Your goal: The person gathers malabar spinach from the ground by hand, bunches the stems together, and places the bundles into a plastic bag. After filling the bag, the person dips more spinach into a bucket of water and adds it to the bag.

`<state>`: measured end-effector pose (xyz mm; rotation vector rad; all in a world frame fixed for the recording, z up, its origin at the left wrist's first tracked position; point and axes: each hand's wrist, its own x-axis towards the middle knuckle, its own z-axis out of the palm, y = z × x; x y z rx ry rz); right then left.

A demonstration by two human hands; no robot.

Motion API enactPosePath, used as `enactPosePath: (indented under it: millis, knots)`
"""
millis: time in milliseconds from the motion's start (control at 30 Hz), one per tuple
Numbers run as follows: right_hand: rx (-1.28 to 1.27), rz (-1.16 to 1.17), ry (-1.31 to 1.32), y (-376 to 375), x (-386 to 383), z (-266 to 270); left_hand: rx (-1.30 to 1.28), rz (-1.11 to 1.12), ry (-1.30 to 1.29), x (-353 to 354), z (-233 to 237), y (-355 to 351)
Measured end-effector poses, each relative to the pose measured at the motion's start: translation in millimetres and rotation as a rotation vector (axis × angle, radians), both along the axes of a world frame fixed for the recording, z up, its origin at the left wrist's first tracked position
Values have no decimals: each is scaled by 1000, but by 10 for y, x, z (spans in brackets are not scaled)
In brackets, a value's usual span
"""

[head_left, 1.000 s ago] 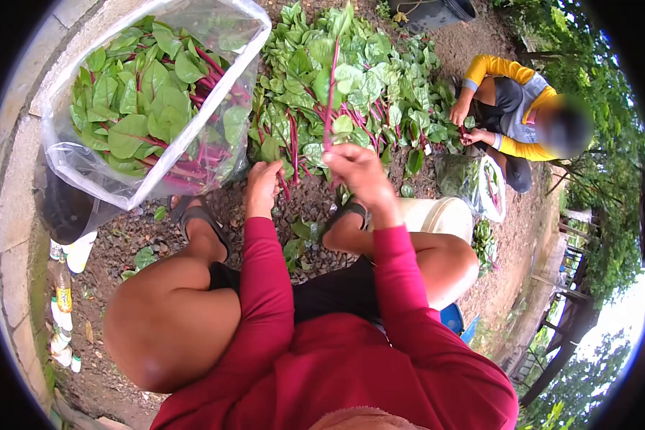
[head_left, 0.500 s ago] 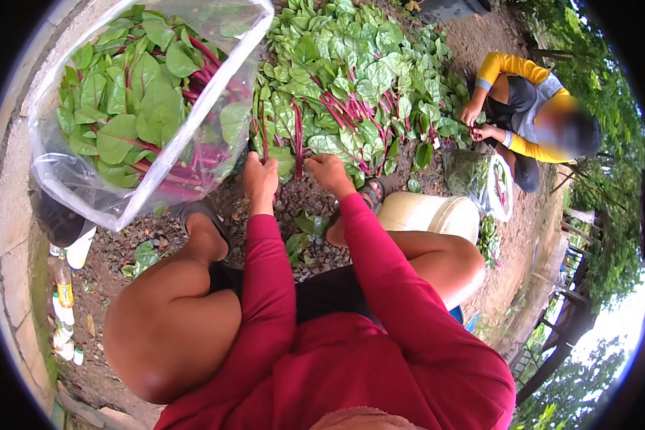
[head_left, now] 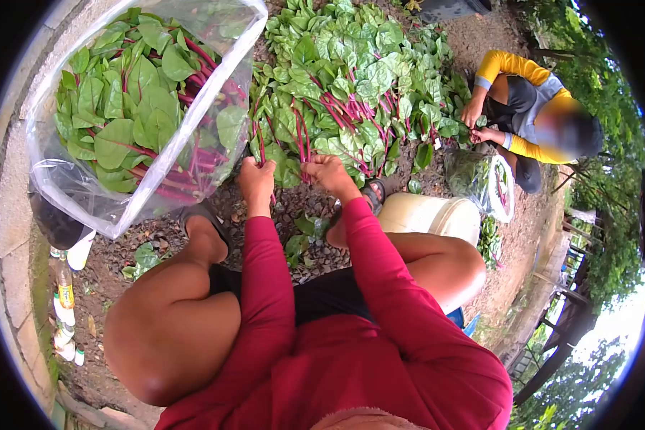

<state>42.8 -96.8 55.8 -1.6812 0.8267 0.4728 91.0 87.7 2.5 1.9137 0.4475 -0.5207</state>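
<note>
My left hand (head_left: 256, 183) is closed around a red Malabar spinach stem (head_left: 261, 147); the stem's cut end pokes out below my fingers. Close by, my right hand (head_left: 330, 175) pinches the lower ends of a few more red stems (head_left: 302, 136), which stand up from its fingertips. Beyond both hands spreads a large heap of Malabar spinach (head_left: 365, 68), green leaves with red stems, on the ground. To the left stands an open clear plastic bag (head_left: 129, 204), filled with the same leafy stems.
A white bucket (head_left: 430, 215) lies near my right knee. Past it, a person in yellow sleeves (head_left: 509, 68) crouches, handling stems beside a smaller plastic bag (head_left: 498, 190). Bottles (head_left: 64, 287) line the wall at left. Loose leaves (head_left: 308, 229) lie between my feet.
My left hand has shifted slightly left and down, and a stem end now shows beneath it. The stems at my right hand have fanned apart a little.
</note>
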Motion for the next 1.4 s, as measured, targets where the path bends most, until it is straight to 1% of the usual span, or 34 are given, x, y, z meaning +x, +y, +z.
enactPosePath:
  millis: [67,167,200,300,333,400,467,500,533,567,600,633,667,700,733,767,800,833,867,900,967,1033,1067,1167,1267,1333,1400]
  knots:
    - [62,36,27,-9,-54,167,-122,29,9,-21,-25,-14]
    - [63,-26,-78,50,-147,267,-409,71,135,-30,46,-8]
    - [35,-31,-88,94,-147,326,-485,68,214,-18,95,2]
    - [-148,134,-216,234,-114,329,-460,-4,330,20,151,26]
    - [-149,212,-179,234,-109,360,-428,-22,351,18,170,28]
    - [-88,303,-167,252,-149,267,-365,-58,394,43,365,29]
    - [-68,395,-153,245,-192,181,-367,-124,327,31,480,48]
    - [-43,384,-151,268,-206,183,-367,-155,294,29,495,55]
    - [-18,372,-148,302,-234,182,-469,-141,182,-53,85,15]
    - [6,359,-145,330,-252,189,-484,-126,231,-47,188,25]
    - [13,383,-124,347,-251,216,-499,-112,282,-31,400,38]
    - [-4,397,-154,355,-261,184,-514,-99,332,-26,521,36]
    - [-20,410,-185,366,-274,122,-553,-63,283,-75,364,-11]
    - [-35,422,-217,395,-264,143,-522,-67,244,-92,278,-56]
    - [-60,464,-190,362,-248,180,-487,-69,207,-99,189,-93]
    - [36,374,-106,342,-200,292,-451,-71,168,-74,141,-114]
    - [131,283,-22,304,-155,400,-346,-151,88,-1,182,-129]
    - [223,187,63,236,-137,449,-235,-183,25,81,218,-143]
    - [244,128,31,113,-153,375,-124,-219,-35,216,463,-144]
    - [193,36,26,31,-135,380,-16,-259,-94,339,714,-143]
    - [47,23,52,-198,-180,51,-89,-197,-267,517,1088,-115]
    - [-279,200,-113,-309,-260,-446,-118,-189,-175,604,1352,-150]
    - [-443,292,-198,-266,-262,-605,-2,-227,-280,594,1237,-163]
    - [-476,457,-78,37,-182,-740,12,-158,-390,550,998,-209]
    - [-540,417,82,328,-122,-787,108,-178,-370,523,1053,-227]
    - [-575,439,50,352,-75,-873,159,-187,-336,486,1188,-267]
    - [-603,452,16,315,-44,-900,150,-191,-358,466,1164,-277]
